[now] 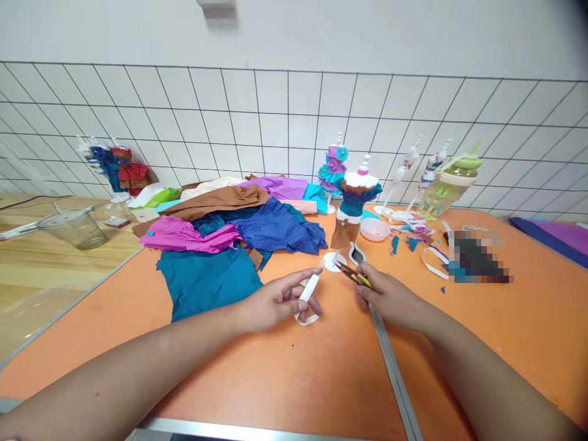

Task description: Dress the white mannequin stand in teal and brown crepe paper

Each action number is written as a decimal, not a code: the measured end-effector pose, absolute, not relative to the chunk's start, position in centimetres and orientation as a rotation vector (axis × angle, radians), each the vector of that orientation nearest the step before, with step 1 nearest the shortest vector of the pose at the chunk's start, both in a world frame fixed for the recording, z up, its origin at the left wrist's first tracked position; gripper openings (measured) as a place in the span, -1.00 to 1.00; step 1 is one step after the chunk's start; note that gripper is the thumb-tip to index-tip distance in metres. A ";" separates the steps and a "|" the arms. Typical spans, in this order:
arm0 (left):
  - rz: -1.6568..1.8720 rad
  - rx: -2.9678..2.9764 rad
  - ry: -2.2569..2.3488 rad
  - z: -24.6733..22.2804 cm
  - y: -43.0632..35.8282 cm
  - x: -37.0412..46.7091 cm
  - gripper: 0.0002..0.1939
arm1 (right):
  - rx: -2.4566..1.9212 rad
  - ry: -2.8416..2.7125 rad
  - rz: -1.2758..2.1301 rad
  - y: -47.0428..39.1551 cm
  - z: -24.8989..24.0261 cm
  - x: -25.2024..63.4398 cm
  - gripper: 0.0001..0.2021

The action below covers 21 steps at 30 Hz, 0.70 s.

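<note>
My left hand (280, 300) holds a narrow white strip (309, 293) between its thumb and fingers, with the strip's lower end curling beneath them. Facing it, my right hand (383, 294) is closed on scissors (353, 274) with yellow-and-black handles, the blades pointing left. Just behind the scissors stands a small figure (351, 208) dressed in brown and teal crepe paper, on a round white base (334, 262). Part of that base is hidden by the blades.
Crumpled crepe paper, teal (211, 282), blue (280, 226) and pink (190, 236), lies left of centre. A pink bowl (374, 229), a green-lidded bottle (452, 184) and more figures stand behind. A metal strip (395, 373) crosses the orange table (294, 392).
</note>
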<state>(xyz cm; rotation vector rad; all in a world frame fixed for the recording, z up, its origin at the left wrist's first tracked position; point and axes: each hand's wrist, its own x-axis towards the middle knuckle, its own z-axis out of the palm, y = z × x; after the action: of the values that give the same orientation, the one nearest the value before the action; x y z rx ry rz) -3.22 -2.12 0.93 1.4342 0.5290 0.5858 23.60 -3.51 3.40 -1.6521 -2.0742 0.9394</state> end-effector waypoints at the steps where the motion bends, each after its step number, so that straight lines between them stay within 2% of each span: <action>1: 0.588 1.435 0.525 0.9 -2.2 -3.2 -0.28 | -1.589 -2.047 0.984 -3.9 3.7 23.3 -0.91; 5: 0.582 1.437 0.537 0.9 -2.4 -3.2 -0.29 | -1.436 -2.004 1.064 -5.3 3.7 22.0 -0.58; 7: 0.568 1.436 0.540 0.9 -2.6 -3.1 -0.29 | -1.425 -2.012 1.025 -5.5 3.4 21.5 -0.50; 10: 0.558 1.444 0.544 1.0 -2.8 -3.1 -0.29 | -1.406 -2.031 0.961 -5.4 3.0 21.2 -0.53; 17: 0.552 1.456 0.540 1.4 -3.0 -3.0 -0.29 | -1.340 -2.025 1.147 -5.3 2.4 21.0 -0.54; 21: 0.534 1.447 0.531 1.4 -3.1 -3.1 -0.29 | -1.316 -2.076 1.038 -5.2 2.5 21.0 -0.52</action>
<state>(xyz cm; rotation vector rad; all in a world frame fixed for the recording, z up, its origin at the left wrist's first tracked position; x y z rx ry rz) -3.11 -3.08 1.40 1.4472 0.5309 0.5343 21.01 -5.24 2.47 -1.3158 -2.0759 1.0384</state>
